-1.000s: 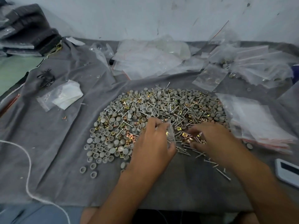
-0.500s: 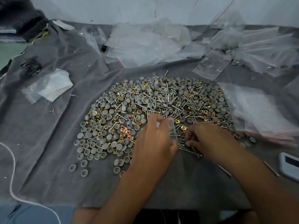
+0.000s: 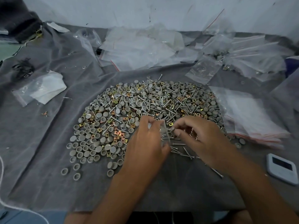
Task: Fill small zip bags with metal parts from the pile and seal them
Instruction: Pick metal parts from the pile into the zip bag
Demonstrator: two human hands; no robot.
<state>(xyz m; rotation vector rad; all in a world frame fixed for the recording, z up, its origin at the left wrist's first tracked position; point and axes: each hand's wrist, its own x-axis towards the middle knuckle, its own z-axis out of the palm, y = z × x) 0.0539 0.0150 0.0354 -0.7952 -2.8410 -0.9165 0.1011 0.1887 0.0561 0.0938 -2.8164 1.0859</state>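
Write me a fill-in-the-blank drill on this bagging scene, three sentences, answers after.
1. The left hand holds a small clear ____ upright.
2. The right hand pinches a grey cap at the bag's ____.
3. The pile lies on a ____ cloth.

Missing words: bag; mouth; grey

Lying over the surface, creased at far left: grey cloth (image 3: 40, 143). Resting at right edge on the cloth: small white device with dark screen (image 3: 282, 168). Trailing along lower left: white cord (image 3: 21, 209). Sitting at left: folded white paper inside clear wrap (image 3: 47, 88). Lying just beyond it: tangle of black wire (image 3: 22, 69). Piling at far-left corner: dark folded fabric (image 3: 17, 20). Standing behind: scuffed white wall (image 3: 145, 10).
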